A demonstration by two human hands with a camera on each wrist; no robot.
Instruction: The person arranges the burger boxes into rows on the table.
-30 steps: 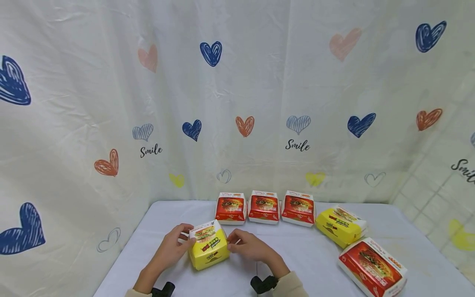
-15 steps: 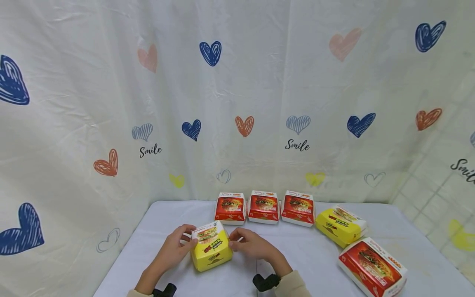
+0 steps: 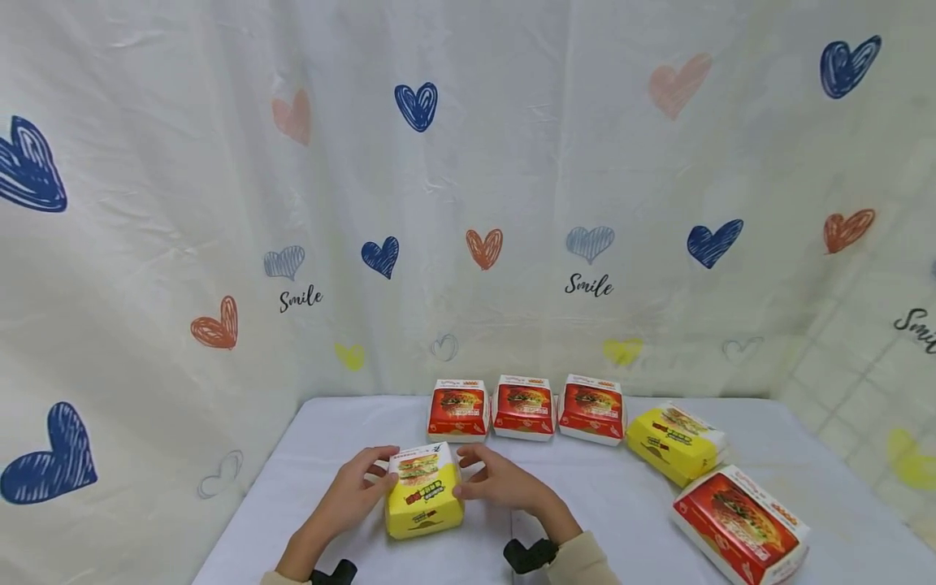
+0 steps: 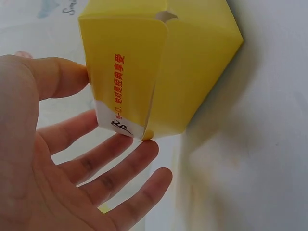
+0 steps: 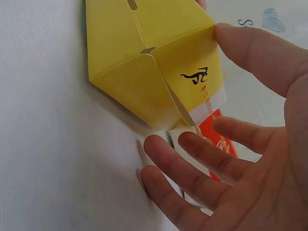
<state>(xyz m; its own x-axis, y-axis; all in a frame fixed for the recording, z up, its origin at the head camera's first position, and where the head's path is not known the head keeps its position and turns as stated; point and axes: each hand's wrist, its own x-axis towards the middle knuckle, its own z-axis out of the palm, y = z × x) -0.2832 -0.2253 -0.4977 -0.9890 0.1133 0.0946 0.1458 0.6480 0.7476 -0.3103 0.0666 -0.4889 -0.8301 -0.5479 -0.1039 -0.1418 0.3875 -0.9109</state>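
Between both hands, a yellow burger box (image 3: 424, 494) with a white band and a burger picture stands closed on the white cloth. My left hand (image 3: 354, 493) holds its left end, thumb (image 4: 70, 78) at the lid's front edge and fingertips along the back of the lid. At the right end, my right hand (image 3: 500, 485) touches a lid corner with its thumb (image 5: 236, 41). Its other fingers (image 5: 185, 175) spread loosely beyond the box's back side, the fingertips close to the lid's edge.
Three red burger boxes (image 3: 522, 408) stand in a row at the table's back. A second yellow box (image 3: 676, 445) lies at an angle on the right, and another red box (image 3: 740, 524) sits in front of it. A heart-printed curtain (image 3: 483, 179) hangs behind the table.
The yellow box between the hands has shifted slightly right and turned to stand straighter. Both hands have moved with it, and the right hand's fingers are spread wider.
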